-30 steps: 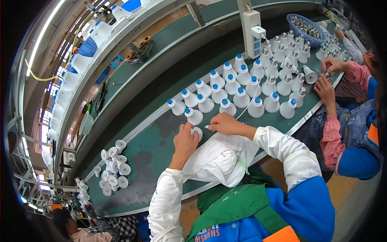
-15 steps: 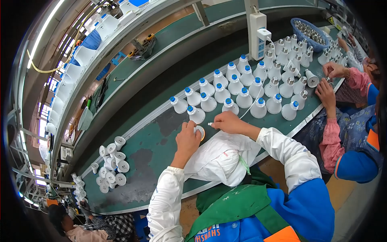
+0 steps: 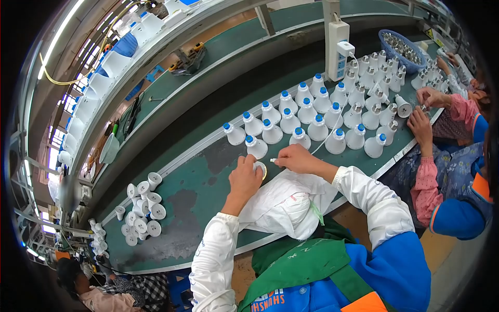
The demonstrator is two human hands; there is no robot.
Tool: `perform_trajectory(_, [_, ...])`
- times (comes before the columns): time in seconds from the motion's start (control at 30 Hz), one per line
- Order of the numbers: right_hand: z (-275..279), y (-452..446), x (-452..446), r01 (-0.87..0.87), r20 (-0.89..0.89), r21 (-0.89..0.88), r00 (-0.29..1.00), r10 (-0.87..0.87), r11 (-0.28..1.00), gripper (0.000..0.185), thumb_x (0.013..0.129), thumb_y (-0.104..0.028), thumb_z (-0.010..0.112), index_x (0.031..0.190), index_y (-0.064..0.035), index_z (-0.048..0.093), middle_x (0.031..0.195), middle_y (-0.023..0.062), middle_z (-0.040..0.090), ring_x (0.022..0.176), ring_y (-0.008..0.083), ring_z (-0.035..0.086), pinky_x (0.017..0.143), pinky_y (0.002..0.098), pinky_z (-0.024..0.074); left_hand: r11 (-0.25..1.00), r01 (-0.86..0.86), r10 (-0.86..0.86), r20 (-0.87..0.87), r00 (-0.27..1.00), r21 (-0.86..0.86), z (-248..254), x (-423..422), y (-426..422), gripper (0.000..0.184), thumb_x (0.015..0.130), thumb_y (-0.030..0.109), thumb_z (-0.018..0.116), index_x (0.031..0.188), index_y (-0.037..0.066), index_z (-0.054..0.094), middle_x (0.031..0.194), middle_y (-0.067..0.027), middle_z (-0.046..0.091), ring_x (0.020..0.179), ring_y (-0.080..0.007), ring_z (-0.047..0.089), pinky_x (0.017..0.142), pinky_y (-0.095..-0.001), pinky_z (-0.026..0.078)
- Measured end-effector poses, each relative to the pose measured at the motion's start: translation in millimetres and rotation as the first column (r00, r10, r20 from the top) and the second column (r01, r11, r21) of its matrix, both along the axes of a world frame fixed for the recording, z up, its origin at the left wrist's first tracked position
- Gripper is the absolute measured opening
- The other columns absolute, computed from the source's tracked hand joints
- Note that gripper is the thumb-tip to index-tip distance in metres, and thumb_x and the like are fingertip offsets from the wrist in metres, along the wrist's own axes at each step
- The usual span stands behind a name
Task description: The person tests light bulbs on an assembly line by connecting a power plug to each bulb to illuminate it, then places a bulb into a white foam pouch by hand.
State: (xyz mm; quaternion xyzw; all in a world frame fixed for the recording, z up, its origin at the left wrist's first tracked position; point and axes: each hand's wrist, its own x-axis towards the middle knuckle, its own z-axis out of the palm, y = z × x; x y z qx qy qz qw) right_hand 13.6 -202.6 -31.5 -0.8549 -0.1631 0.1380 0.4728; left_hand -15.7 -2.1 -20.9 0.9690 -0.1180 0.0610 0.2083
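My left hand (image 3: pixel 245 178) is closed round a white lamp bulb housing (image 3: pixel 261 169). Its round end, with a yellowish rim, faces right, and the rest is hidden by my fingers. A short way to the right, my right hand (image 3: pixel 297 158) pinches the small white plug end of a cable (image 3: pixel 332 132). A small gap separates that tip from the housing. The cable runs back to a white adapter (image 3: pixel 345 49) in the power strip (image 3: pixel 339 54). Just beyond my hands stand several white bulb housings (image 3: pixel 257 147) with blue tops. A white cloth bundle (image 3: pixel 283 205) lies under my forearms.
Several white housings (image 3: pixel 141 212) lie clustered on the green table (image 3: pixel 171 239) at left. Silver-capped bulbs (image 3: pixel 371 118) stand at right, before a blue basket (image 3: pixel 403 49) of metal caps. A co-worker's hands (image 3: pixel 422 122) work at the right edge; another person (image 3: pixel 99 291) sits lower left.
The view has shifted slightly, so the bench things appear a little displaced. Both hands keep their hold on the housing and the cable. The housing's rim looks yellower than before.
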Motion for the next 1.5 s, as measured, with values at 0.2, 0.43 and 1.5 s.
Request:
perform_trajectory(0.2, [2, 1, -2, 0.0, -0.003, -0.013, 1.0, 0.0, 1.0, 0.028, 0.08, -0.03, 0.061, 0.072, -0.0039, 0.068, 0.069, 0.0104, 0.066, 0.066, 0.0251, 0.062, 0.064, 0.0354, 0.0473, 1.0, -0.014, 0.014, -0.006, 1.0, 0.0, -1, -1, -1, 0.019, 0.079, 0.019, 0.054, 0.096, 0.01, 0.051, 0.093, -0.0134, 0.052, 0.07, -0.0373, 0.059, 0.062, -0.0494, 0.046])
perform_trajectory(0.43, [15, -4, -3, 0.003, -0.004, 0.022, 1.0, -0.002, 1.0, 0.028, 0.08, -0.028, 0.061, 0.071, -0.0024, 0.067, 0.066, 0.0105, 0.065, 0.062, 0.0234, 0.062, 0.06, 0.034, 0.0463, 1.0, 0.018, -0.019, -0.064, 0.998, -0.02, 13, 11, 36, 0.025, 0.081, 0.019, 0.059, 0.103, 0.011, 0.05, 0.101, -0.0144, 0.056, 0.085, -0.0373, 0.059, 0.07, -0.047, 0.047])
perform_trajectory(1.5, [28, 53, -8, -0.122, -0.08, 0.147, 0.988, 0.134, 0.982, 0.018, 0.082, -0.011, 0.058, 0.068, 0.0002, 0.059, 0.051, -0.0009, 0.049, 0.045, 0.0065, 0.044, 0.043, 0.0225, 0.0323, 0.814, -0.542, 0.573, 0.436, 0.693, -0.208, -58, -89, 294, 0.017, 0.082, 0.027, 0.062, 0.08, 0.01, 0.062, 0.094, -0.0082, 0.058, 0.094, -0.0298, 0.052, 0.079, -0.043, 0.042])
